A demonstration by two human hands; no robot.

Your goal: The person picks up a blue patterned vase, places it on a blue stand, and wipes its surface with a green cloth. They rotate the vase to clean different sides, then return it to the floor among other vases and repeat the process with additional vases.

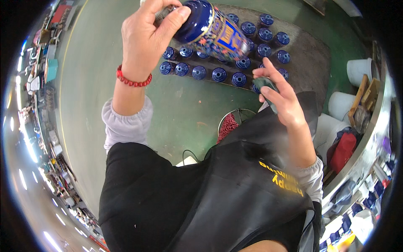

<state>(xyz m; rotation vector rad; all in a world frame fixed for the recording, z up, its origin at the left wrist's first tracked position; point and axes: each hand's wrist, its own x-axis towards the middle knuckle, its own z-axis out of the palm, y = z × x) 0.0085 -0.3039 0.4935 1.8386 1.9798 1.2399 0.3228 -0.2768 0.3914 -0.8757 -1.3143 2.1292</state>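
Up at the top middle, my left hand [145, 40] grips one end of a shiny dark blue jar [218, 34], which is tilted with its far end toward the right. Floral patterning and a framed blue label cover the jar's side. Lower and to the right, my right hand [285, 96] is closed around a small flat dark green object [265, 84]; its kind is not clear. A gap separates that object from the jar. Beneath both hands, several similar blue jars [219, 74] stand upright in rows on a dark board [308, 54].
A round wire-rimmed stool [228, 126] with a red seat stands on the green floor. To the right are white buckets [359, 70], wooden pieces [362, 96] and a red cloth [343, 152] beside a bench edge. Cluttered shelves [46, 101] line the far left.
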